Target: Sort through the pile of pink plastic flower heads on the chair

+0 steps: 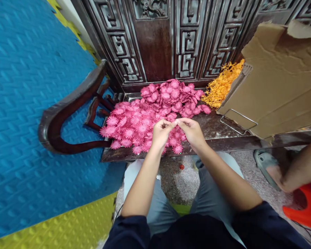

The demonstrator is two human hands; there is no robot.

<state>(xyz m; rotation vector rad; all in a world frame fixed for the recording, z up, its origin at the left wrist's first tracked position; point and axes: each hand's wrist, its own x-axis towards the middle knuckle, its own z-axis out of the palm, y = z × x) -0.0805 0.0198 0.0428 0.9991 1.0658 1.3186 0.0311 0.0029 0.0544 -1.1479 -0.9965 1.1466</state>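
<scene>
A large heap of pink flower-shaped pieces covers the left part of a dark wooden bench. Above its front edge, my left hand and my right hand meet at the fingertips. Both are closed, with thumb and forefinger pressed together. Whatever is between the fingertips, if anything, is too small to make out. Pink pieces lie behind and below the hands.
Orange pieces lie at the back right beside a big cardboard sheet. A bent metal wire frame stands before it. A curved wooden armrest borders the left. Another person's leg shows at right.
</scene>
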